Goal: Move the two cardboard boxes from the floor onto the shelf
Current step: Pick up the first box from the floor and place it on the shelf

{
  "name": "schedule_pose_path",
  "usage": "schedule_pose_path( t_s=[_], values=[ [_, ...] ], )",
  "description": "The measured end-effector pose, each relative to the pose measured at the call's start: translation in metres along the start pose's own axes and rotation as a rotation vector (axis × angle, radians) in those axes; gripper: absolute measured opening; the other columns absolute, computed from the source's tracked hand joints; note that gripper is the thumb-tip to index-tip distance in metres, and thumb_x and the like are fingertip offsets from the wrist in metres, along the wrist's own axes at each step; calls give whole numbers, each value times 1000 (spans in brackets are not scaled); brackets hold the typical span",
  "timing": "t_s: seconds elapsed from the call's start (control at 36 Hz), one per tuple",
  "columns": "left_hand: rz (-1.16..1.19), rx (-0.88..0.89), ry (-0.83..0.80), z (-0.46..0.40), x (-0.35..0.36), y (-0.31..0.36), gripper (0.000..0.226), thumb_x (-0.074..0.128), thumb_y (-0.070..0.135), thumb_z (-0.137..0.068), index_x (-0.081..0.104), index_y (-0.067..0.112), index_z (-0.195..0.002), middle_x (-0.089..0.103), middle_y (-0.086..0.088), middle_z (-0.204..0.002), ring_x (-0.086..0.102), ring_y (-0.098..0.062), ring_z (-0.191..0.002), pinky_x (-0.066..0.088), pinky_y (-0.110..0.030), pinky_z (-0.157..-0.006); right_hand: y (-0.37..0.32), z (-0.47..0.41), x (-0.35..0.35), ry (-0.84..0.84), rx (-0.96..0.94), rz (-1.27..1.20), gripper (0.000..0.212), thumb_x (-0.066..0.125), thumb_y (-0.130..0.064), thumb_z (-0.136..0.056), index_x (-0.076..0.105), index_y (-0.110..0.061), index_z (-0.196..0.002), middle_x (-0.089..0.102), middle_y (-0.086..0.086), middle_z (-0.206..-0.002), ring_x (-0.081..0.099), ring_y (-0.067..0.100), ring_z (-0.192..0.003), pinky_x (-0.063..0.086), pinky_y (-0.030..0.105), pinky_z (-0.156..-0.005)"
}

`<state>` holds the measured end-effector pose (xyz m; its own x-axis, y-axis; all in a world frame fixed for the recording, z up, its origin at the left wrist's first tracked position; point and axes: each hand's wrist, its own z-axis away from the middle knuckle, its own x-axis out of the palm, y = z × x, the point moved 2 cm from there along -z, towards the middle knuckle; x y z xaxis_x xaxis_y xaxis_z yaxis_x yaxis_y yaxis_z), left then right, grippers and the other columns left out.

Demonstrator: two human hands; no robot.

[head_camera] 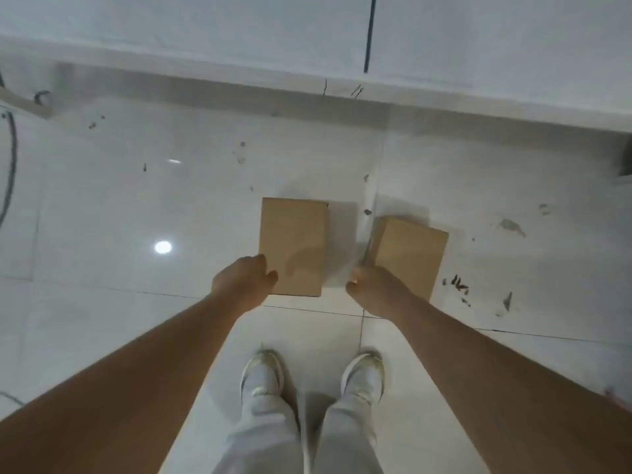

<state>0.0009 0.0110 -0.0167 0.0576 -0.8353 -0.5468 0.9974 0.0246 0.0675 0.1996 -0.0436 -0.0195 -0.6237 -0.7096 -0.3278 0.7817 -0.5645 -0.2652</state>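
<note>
Two plain brown cardboard boxes lie on the glossy white tiled floor in front of me. The left box (292, 241) is flat and square to me. My left hand (244, 285) is at its near left corner, thumb on top and fingers down the left side. The right box (410, 251) is turned slightly and blurred, with its left side face showing. My right hand (374, 290) is curled around its near left corner, fingertips hidden behind the box. A white flat surface (205, 22), possibly the shelf, runs across the far side.
My feet in white shoes (261, 374) stand just behind the boxes. Dark cables (12, 155) trail along the floor at the far left. A dark object (626, 159) sits at the right edge. Dark scuff marks (458, 283) dot the tiles.
</note>
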Motion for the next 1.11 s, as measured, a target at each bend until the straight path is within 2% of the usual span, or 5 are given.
schedule_pose_path(
  t_s=[0.31, 0.75, 0.92, 1.0, 1.11],
  values=[
    [730, -235, 239, -90, 65, -13, 70, 45, 43, -95, 15, 16, -153, 34, -7, -154, 40, -31, -136, 40, -43, -104, 10, -103, 58, 109, 40, -529, 41, 47, -30, -94, 50, -6, -127, 58, 6, -91, 53, 25, -93, 40, 31, -77],
    [1099, -207, 128, -41, 58, 5, 51, 42, 47, -96, 41, 20, -140, 55, -4, -126, 51, -26, -108, 40, -37, -95, -13, -46, 43, 93, 85, -773, 47, 32, -43, -100, 50, -17, -136, 54, 7, -133, 51, 27, -122, 40, 46, -108],
    [1252, -180, 116, 19, 3, -1, 41, 40, 46, -97, 57, 20, -123, 62, -2, -119, 58, -20, -102, 45, -30, -87, -22, 21, -1, 68, 161, -927, 37, 37, -47, -98, 60, -18, -102, 59, 1, -101, 55, 15, -85, 42, 23, -72],
    [1338, -145, 108, 56, -31, -1, 35, 37, 41, -100, 59, 15, -106, 61, -1, -102, 54, -18, -93, 34, -20, -63, -29, 54, -21, 74, 152, -911, 48, 36, -53, -96, 57, -19, -123, 57, 0, -112, 54, 21, -102, 41, 32, -93],
    [1338, -77, 91, 106, -72, -2, 36, 38, 40, -99, 62, 13, -103, 60, -3, -104, 48, -21, -103, 34, -25, -71, -49, 107, -52, 109, 177, -881, 70, 40, -69, -82, 54, -21, -132, 60, 1, -128, 59, 22, -109, 45, 40, -102]
  ],
)
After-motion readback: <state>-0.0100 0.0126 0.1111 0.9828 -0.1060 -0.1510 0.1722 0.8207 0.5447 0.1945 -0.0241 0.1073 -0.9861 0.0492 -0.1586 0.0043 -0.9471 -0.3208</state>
